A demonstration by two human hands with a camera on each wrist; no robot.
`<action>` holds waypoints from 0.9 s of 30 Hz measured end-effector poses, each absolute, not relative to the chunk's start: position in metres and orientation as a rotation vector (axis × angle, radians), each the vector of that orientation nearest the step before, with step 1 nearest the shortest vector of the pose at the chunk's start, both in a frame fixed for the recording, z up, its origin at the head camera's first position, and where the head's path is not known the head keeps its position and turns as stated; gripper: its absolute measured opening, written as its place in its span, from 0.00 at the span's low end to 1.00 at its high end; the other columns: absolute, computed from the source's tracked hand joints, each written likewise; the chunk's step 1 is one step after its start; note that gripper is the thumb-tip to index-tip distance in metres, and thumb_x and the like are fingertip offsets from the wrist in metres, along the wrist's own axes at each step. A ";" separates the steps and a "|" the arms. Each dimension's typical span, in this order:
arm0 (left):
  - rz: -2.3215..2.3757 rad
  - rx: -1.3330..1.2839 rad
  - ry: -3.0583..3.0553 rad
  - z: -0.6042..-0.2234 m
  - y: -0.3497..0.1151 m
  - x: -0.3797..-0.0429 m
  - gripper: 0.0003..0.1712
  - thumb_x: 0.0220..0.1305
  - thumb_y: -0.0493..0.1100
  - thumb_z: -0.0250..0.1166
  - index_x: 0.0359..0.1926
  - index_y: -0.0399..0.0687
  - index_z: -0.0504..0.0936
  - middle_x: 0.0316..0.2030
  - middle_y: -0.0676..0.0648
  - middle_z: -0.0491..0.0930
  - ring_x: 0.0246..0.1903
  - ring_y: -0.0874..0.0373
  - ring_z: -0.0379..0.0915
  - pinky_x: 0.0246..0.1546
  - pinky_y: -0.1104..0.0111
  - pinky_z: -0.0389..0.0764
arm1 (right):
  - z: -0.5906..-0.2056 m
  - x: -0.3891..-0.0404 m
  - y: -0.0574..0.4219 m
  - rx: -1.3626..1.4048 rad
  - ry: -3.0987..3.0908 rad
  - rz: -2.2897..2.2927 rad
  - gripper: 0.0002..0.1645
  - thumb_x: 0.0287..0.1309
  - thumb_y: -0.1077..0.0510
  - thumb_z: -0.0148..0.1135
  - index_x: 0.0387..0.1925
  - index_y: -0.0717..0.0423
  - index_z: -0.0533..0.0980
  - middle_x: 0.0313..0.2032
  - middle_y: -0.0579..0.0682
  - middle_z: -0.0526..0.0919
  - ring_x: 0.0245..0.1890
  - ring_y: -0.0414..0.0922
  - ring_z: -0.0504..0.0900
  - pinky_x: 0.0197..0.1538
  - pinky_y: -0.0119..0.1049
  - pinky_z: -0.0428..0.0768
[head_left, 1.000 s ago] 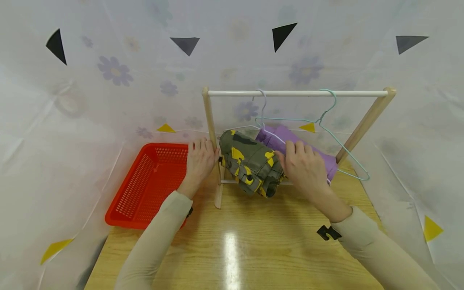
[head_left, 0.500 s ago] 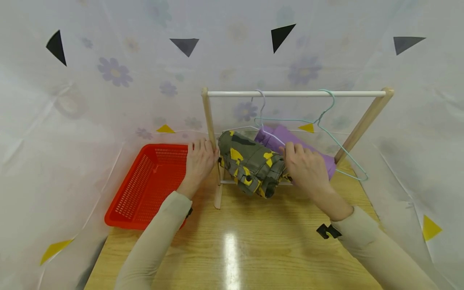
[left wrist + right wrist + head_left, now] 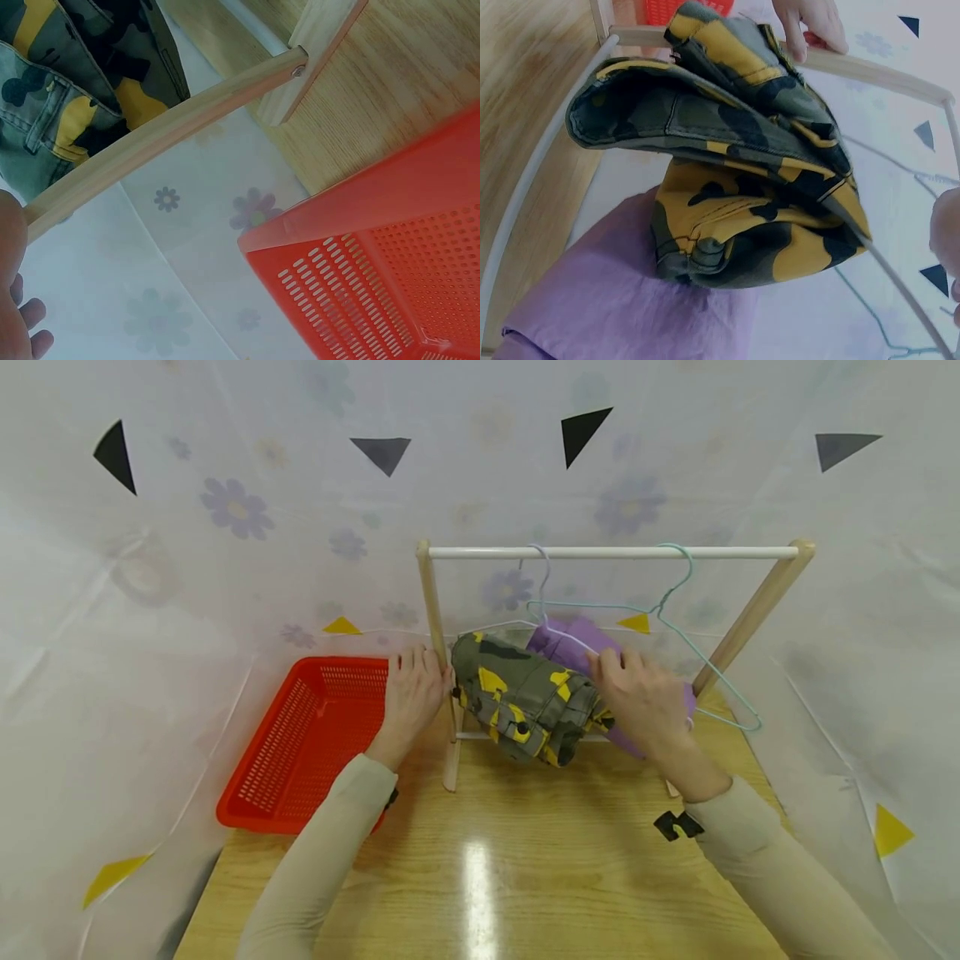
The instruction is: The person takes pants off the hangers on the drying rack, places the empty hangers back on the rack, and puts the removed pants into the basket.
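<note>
Camouflage trousers (image 3: 525,697) in green, yellow and black hang folded over a pale lilac wire hanger (image 3: 545,578), hooked on the rack's white top rail (image 3: 607,552). My right hand (image 3: 641,700), fingers curled, pinches that hanger's right side, just beyond the trousers. Only its edge shows in the right wrist view. Behind the trousers hangs a purple garment (image 3: 577,637), with a mint-green hanger (image 3: 678,578) whose lower bar runs into the cloth. My left hand (image 3: 415,697) grips the rack's left wooden post (image 3: 432,597); in the left wrist view its fingers show beyond the post (image 3: 165,131).
A red perforated basket (image 3: 257,739) stands left of the rack, beside my left forearm. Rack and basket are on a wood-grain table (image 3: 525,860). White flowered sheeting (image 3: 300,568) encloses the back and sides.
My right hand has slid slightly right, off the trousers' edge. The trousers have spread a little to the right along the hanger. My left hand stays on the post.
</note>
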State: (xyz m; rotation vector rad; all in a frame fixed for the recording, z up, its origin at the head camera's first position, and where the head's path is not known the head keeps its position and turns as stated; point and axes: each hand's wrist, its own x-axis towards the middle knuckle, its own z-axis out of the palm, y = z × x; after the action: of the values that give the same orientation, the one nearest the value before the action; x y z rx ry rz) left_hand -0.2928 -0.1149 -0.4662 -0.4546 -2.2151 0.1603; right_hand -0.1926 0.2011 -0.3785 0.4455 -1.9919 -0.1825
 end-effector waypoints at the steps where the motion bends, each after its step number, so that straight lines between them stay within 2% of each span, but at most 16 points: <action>1: 0.161 -0.453 -2.218 -0.466 -0.115 -0.293 0.23 0.77 0.55 0.60 0.34 0.39 0.72 0.31 0.42 0.74 0.34 0.45 0.71 0.39 0.59 0.72 | -0.379 -0.194 0.202 0.444 -1.980 -0.193 0.32 0.85 0.48 0.44 0.19 0.57 0.61 0.14 0.51 0.63 0.10 0.42 0.54 0.12 0.34 0.52; 18: 0.160 -0.462 -2.209 -0.466 -0.118 -0.294 0.23 0.77 0.55 0.60 0.35 0.39 0.74 0.31 0.42 0.74 0.34 0.46 0.70 0.39 0.59 0.71 | -0.381 -0.202 0.211 0.450 -1.879 -0.185 0.30 0.81 0.49 0.53 0.21 0.61 0.69 0.15 0.54 0.70 0.10 0.51 0.68 0.11 0.37 0.57; 21: 0.163 -0.462 -2.212 -0.465 -0.118 -0.293 0.23 0.77 0.55 0.60 0.36 0.39 0.74 0.31 0.42 0.74 0.34 0.46 0.71 0.40 0.59 0.71 | -0.382 -0.205 0.213 0.445 -1.854 -0.179 0.30 0.81 0.48 0.52 0.21 0.60 0.69 0.14 0.54 0.70 0.08 0.50 0.67 0.11 0.38 0.57; 27: 0.167 -0.459 -2.265 -0.463 -0.118 -0.291 0.22 0.80 0.55 0.55 0.37 0.39 0.74 0.33 0.42 0.75 0.36 0.46 0.72 0.41 0.59 0.72 | -0.383 -0.210 0.216 0.434 -1.817 -0.168 0.33 0.83 0.46 0.49 0.18 0.58 0.66 0.10 0.52 0.65 0.06 0.45 0.56 0.11 0.37 0.51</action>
State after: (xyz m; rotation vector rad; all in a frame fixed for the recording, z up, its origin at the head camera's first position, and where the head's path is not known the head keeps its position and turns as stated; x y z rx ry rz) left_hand -0.2909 -0.1184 -0.4632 -0.4594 -2.2648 0.1669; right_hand -0.2100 0.2162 -0.3833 0.4340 -1.8172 -0.1677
